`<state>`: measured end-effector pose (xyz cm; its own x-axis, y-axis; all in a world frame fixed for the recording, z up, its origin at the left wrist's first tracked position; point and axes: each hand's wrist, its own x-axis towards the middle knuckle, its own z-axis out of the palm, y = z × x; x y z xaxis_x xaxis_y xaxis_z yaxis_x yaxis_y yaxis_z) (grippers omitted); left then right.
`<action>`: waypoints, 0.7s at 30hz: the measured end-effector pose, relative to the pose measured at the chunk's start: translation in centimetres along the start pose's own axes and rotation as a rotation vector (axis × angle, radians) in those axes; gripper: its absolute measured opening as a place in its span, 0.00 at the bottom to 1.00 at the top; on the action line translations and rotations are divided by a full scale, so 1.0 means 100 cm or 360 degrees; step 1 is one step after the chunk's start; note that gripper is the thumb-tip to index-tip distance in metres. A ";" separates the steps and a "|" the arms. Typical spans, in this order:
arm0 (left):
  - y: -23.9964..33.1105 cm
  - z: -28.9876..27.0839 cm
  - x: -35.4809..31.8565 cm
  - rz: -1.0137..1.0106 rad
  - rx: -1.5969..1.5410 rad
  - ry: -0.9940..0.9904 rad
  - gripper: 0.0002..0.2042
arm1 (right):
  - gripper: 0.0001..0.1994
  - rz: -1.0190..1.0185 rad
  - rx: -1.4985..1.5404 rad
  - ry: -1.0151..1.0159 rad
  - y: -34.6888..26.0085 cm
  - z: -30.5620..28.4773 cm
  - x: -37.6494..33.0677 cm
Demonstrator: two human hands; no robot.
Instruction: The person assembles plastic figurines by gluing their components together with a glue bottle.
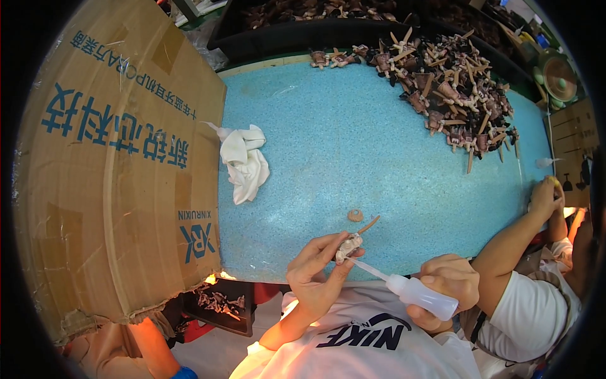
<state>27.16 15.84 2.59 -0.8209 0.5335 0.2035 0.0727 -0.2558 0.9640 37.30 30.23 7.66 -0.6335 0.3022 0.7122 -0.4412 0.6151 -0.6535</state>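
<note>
1. Head view, near edge of the table (379, 145): the person's left hand (314, 278) pinches a small pale figure part (348, 247) between thumb and fingertips, holding it just above the table's near edge, a little right of that edge's middle.
2. A thin brown stick (369, 224) juts up and to the right from the part.
3. The right hand (449, 284) is clenched around a white squeeze bottle (423, 295); the bottle lies nearly level in front of the person's white shirt.
4. The bottle's long, thin nozzle (369, 270) points left and slightly up, its tip touching or just beside the part; which of the two cannot be told.
5. A small round tan piece (355, 215) lies on the table just beyond the held part, apart from it.
6. A crumpled white cloth (245, 162) rests near the table's left edge, beside a large cardboard box (113, 164) that stands along that edge.
7. A heap of brown figure parts (445, 88) with sticks covers the far right corner and trails left along the far edge.
8. At the right edge, a second person's hand (546, 197) rests on the table; whether it grips anything cannot be told.
</note>
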 end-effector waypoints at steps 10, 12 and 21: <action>0.001 -0.001 0.000 -0.0052 0.0058 0.0006 0.17 | 0.18 0.0060 0.0106 0.0028 0.004 -0.005 -0.001; 0.001 0.000 0.000 -0.0039 0.0007 0.0009 0.17 | 0.19 0.0053 0.0114 0.0072 0.005 -0.003 -0.004; 0.001 -0.003 -0.002 -0.0076 0.0109 0.0007 0.17 | 0.18 0.0025 0.0051 0.0105 0.003 -0.001 -0.001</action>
<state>27.15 15.49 2.65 -0.8269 0.5402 0.1562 0.0718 -0.1741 0.9821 37.32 30.46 7.43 -0.5977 0.3598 0.7165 -0.4522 0.5867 -0.6718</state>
